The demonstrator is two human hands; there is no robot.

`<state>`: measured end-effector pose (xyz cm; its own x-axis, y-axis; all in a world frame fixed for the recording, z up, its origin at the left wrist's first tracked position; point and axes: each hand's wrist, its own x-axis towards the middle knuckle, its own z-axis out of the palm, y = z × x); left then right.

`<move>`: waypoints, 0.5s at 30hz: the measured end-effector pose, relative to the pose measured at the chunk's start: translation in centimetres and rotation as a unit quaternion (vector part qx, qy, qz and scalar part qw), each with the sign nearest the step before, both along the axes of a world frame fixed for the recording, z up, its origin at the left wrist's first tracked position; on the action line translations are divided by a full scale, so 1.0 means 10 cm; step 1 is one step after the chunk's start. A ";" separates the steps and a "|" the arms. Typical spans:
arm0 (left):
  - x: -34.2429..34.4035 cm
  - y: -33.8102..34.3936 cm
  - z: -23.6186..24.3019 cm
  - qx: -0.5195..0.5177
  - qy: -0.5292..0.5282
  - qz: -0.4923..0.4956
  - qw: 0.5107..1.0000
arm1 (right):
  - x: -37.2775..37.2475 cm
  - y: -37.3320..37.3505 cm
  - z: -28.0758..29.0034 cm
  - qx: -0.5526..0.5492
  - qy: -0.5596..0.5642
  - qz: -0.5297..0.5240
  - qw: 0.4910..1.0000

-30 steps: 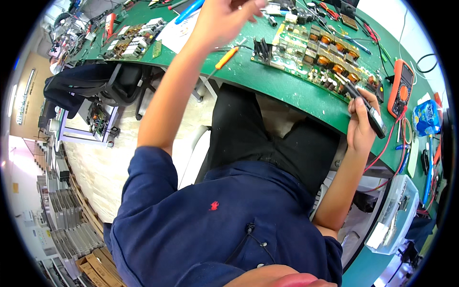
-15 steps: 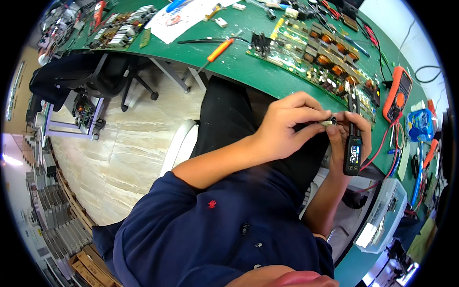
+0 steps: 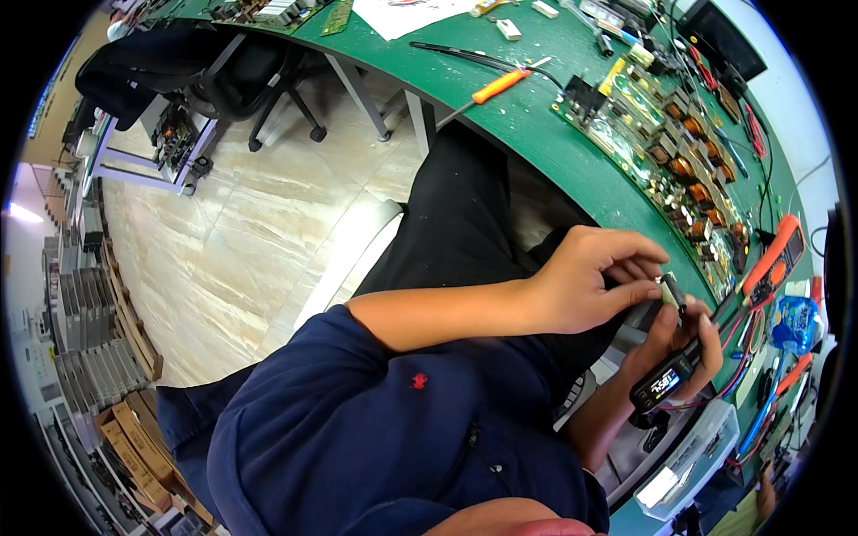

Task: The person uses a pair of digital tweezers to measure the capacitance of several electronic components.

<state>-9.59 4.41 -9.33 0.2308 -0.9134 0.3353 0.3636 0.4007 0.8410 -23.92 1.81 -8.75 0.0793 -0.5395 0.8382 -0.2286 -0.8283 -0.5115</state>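
My left hand (image 3: pixel 594 281) is closed, with thumb and fingertips pinching a small dark part with a pale side (image 3: pixel 668 291). The thumb and fingertips of my right hand (image 3: pixel 688 344) meet the same small part from the other side. In the right hand lies a black tweezer-shaped tester (image 3: pixel 664 381), its lit screen facing up. Its long prongs slant up and away to the right, toward the red multimeter (image 3: pixel 776 259). Both hands are held above my lap, just off the near edge of the green bench (image 3: pixel 590 192).
A large circuit board (image 3: pixel 666 170) with copper coils lies beyond my hands. Left of it are an orange-handled screwdriver (image 3: pixel 500 86) and black cables (image 3: pixel 460 55). At right stand a blue plastic pack (image 3: pixel 794 323), red leads and a clear box (image 3: pixel 693 456). An office chair (image 3: pixel 241 85) stands at left.
The whole view has shifted, so the bench and board sit further right. The tester has tilted from near upright to a slant. The small part is turned and shows more of its length.
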 end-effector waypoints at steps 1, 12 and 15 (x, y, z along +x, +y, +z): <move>0.04 -0.01 -0.05 -0.027 -0.090 0.028 0.995 | -0.01 0.00 -0.01 -0.019 0.031 -0.006 0.999; 0.09 0.06 -0.11 -0.029 -0.033 0.030 0.999 | 0.12 0.07 0.08 -0.076 0.152 -0.003 0.985; 0.09 0.06 -0.15 0.003 -0.020 0.012 1.000 | 0.16 0.13 0.09 -0.064 0.133 0.017 0.989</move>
